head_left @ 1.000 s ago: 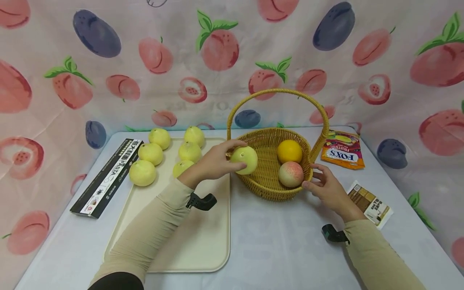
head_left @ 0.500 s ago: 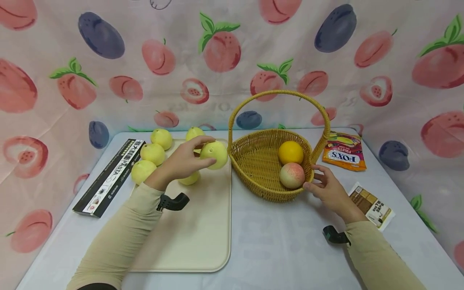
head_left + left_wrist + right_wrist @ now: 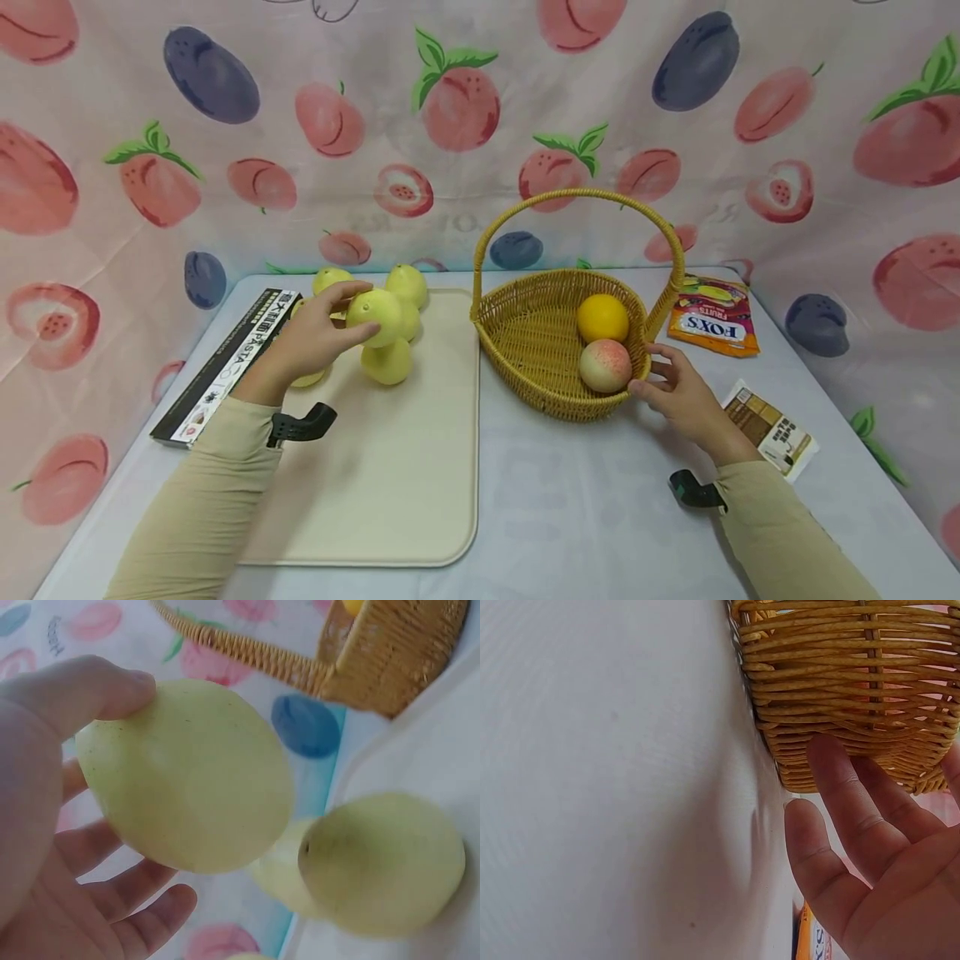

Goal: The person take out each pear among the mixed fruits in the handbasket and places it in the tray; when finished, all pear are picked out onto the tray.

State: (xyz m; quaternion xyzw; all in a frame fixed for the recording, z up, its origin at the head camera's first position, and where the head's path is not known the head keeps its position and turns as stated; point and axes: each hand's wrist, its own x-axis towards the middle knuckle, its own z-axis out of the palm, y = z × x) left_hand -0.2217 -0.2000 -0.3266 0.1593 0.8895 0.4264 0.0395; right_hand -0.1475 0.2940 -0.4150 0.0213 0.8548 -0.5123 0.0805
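Note:
My left hand grips a yellow-green pear above the tray, thumb on one side and fingers on the other. In the left wrist view this pear fills the middle, with another pear lower right. Several more pears stand in two rows at the tray's far end; the hand and the held pear partly cover them. My right hand holds the wicker basket at its right side, thumb at the rim, fingertips against the woven wall. Inside the basket lie an orange and a peach.
A long black pasta box lies along the tray's left edge. Right of the basket are a Fox's candy bag and a small brown-and-white packet. The basket's tall handle arches over it, with a fruit-print cloth behind.
My left hand has carried the pear leftward from the basket's left rim to over the tray, near the rows of pears. My right hand has stayed at the basket.

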